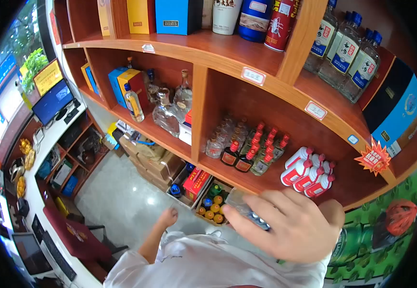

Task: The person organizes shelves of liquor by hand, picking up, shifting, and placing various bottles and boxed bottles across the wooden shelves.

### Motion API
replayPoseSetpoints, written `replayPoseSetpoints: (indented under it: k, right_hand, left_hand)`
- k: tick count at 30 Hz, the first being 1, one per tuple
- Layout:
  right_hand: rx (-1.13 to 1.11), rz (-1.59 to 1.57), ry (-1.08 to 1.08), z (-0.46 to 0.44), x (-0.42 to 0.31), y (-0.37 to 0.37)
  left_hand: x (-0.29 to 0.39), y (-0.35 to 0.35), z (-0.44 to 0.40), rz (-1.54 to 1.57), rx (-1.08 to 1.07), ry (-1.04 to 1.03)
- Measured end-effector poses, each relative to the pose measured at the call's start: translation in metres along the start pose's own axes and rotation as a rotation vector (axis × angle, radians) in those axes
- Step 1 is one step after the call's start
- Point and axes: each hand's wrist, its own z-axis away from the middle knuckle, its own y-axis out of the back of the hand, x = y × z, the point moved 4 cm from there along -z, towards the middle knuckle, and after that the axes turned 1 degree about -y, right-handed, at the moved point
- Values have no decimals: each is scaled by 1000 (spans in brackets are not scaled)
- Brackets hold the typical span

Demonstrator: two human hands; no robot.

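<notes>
My right hand point(292, 225) is large and close to the camera, in front of the lower shelf. Its fingers are bent but stand apart. Through the gap between them shows a clear plastic-looking thing point(238, 199) with a blue and white patterned part; whether the hand touches it I cannot tell. My left hand point(170, 217) hangs low over the floor at my left side, fingers curled in and nothing visible in them. Nearest the right hand on the shelf are white-and-red bottles point(309, 173) and small red-capped bottles point(262, 146).
Wooden shelves point(237, 60) hold boxes and bottles. Below stand cardboard boxes point(153, 161) and a crate of yellow-capped bottles point(213, 211). At left are a white counter point(45, 192), a monitor point(52, 103) and a dark red chair point(76, 235). A red bag point(403, 216) is at right.
</notes>
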Motion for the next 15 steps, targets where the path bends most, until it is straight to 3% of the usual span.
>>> replayPoseSetpoints:
  k: [1,2,4,6,8,10,13,14,15]
  right_hand:
    - [-4,-34,-3,-15,-1,-12]
    - [-55,-72,103,-33,6,-30]
    - [-163,-216,-35,-75,7,-62]
    - [-54,-379,-73,-107,21,-118]
    - [-183,-703,-273,-131,36,-197]
    - [-260,-1339,-489,-113,38,-323]
    - [-297,-1541,-1032,-26,-14,-470]
    - [-152,-1297,-715,38,-34,-550]
    - [-309,-1630,-1464,98,-88,-583]
  left_hand:
    - [-71,-20,29,83,51,222]
    - [-92,-6,62,108,32,346]
    - [-186,-27,143,545,1,846]
    - [-224,-22,218,713,-56,1125]
    - [-244,-4,269,766,-114,1256]
    - [-254,13,303,795,-168,1318]
    - [-266,34,324,818,-222,1341]
    - [-271,40,325,819,-233,1340]
    - [-278,46,325,816,-244,1334]
